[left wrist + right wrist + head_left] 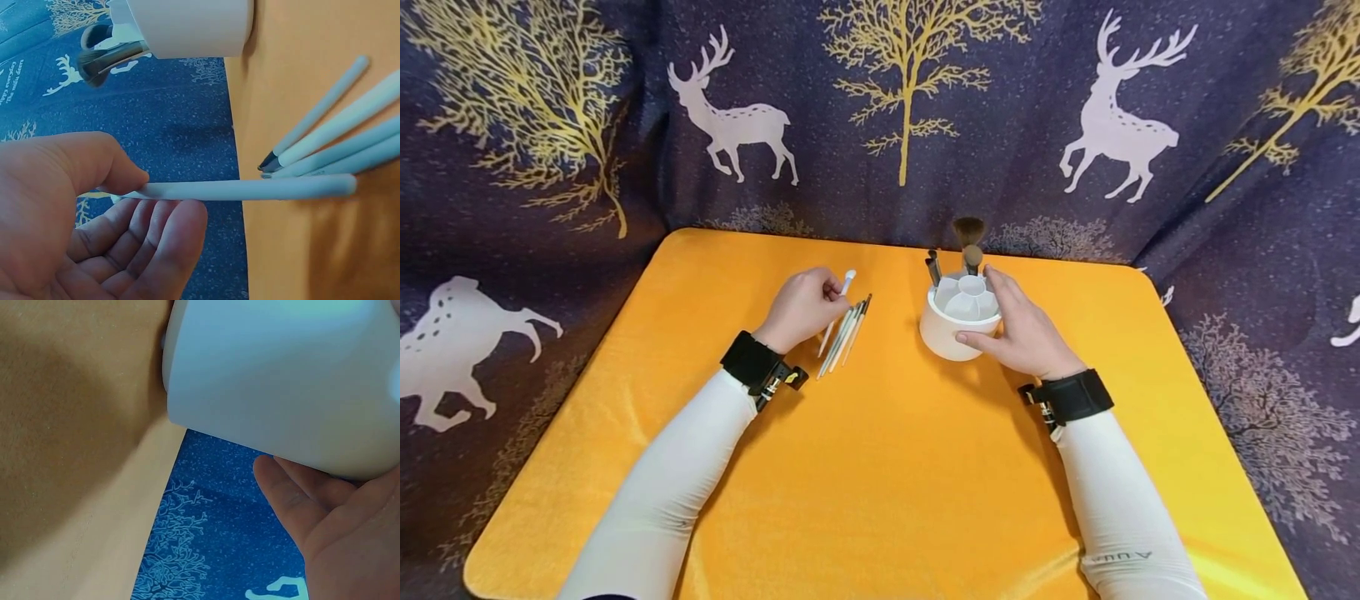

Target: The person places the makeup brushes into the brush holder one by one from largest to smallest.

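Note:
Between the thumb and fingers of my left hand (801, 310) is a slim makeup brush (250, 189) with a white handle. In the head view its pale tip (849, 277) points up and away. Just below and beside that hand, several more thin brushes (850, 333) lie side by side on the table. My right hand (1026, 333) holds the right side of a round white brush holder (951, 335), thumb at the front and fingers along the far side. Petal-shaped compartments divide the holder. Dark-haired brushes (968, 233) stand upright in its back part.
An orange cloth covers the table (880, 483), which has rounded corners. Behind and at both sides hangs a dark blue curtain (842, 200) with white deer and yellow trees. The holder stands to the right of the loose brushes, with a gap between.

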The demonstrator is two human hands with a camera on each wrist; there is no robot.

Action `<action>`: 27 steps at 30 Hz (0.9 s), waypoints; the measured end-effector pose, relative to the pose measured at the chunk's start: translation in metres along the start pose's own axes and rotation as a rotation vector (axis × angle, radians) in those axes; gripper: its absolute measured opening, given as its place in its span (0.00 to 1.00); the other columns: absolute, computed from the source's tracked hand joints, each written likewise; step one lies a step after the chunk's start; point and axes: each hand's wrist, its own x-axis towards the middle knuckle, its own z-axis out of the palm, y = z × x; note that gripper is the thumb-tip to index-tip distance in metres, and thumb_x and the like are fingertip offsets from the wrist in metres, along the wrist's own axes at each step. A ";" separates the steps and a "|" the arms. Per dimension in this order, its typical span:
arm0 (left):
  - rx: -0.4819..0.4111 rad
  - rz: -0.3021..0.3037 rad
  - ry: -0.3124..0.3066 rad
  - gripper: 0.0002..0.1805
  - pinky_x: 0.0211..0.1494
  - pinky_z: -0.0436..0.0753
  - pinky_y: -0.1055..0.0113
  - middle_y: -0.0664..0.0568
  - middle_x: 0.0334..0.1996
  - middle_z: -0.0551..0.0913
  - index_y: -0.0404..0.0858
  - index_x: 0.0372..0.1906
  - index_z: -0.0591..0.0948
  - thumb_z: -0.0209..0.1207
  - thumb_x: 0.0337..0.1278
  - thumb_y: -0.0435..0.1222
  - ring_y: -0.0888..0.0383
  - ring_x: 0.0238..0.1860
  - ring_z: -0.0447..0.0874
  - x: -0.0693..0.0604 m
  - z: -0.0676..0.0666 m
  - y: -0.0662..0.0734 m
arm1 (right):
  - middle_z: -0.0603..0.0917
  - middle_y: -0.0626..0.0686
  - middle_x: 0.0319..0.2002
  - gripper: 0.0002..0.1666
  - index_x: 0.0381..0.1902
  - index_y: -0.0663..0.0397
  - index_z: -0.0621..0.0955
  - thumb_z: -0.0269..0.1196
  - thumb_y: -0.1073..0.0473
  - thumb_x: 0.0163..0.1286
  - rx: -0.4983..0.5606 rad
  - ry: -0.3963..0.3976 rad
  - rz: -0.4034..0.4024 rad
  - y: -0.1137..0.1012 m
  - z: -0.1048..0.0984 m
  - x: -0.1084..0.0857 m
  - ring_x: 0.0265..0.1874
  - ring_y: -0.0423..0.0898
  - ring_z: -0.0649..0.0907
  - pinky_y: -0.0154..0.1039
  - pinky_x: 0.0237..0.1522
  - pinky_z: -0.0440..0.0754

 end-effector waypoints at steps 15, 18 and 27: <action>-0.028 0.042 0.048 0.07 0.43 0.79 0.58 0.47 0.38 0.87 0.36 0.46 0.85 0.67 0.70 0.35 0.51 0.36 0.82 0.013 0.007 0.020 | 0.59 0.64 0.87 0.70 0.93 0.51 0.49 0.77 0.35 0.71 -0.007 -0.003 -0.003 0.001 -0.001 0.001 0.80 0.70 0.69 0.75 0.72 0.72; -0.033 0.044 0.053 0.07 0.43 0.79 0.58 0.47 0.38 0.87 0.36 0.45 0.85 0.67 0.69 0.35 0.50 0.36 0.81 0.015 0.009 0.025 | 0.60 0.64 0.87 0.70 0.93 0.51 0.50 0.77 0.34 0.71 -0.006 -0.002 -0.005 0.001 -0.001 0.000 0.80 0.70 0.70 0.74 0.72 0.72; -0.075 0.059 0.064 0.07 0.47 0.81 0.57 0.47 0.40 0.87 0.35 0.47 0.86 0.64 0.69 0.33 0.50 0.38 0.83 0.020 0.013 0.040 | 0.61 0.64 0.86 0.69 0.92 0.52 0.51 0.78 0.35 0.70 -0.008 0.009 -0.014 0.002 0.000 0.001 0.79 0.70 0.71 0.74 0.71 0.73</action>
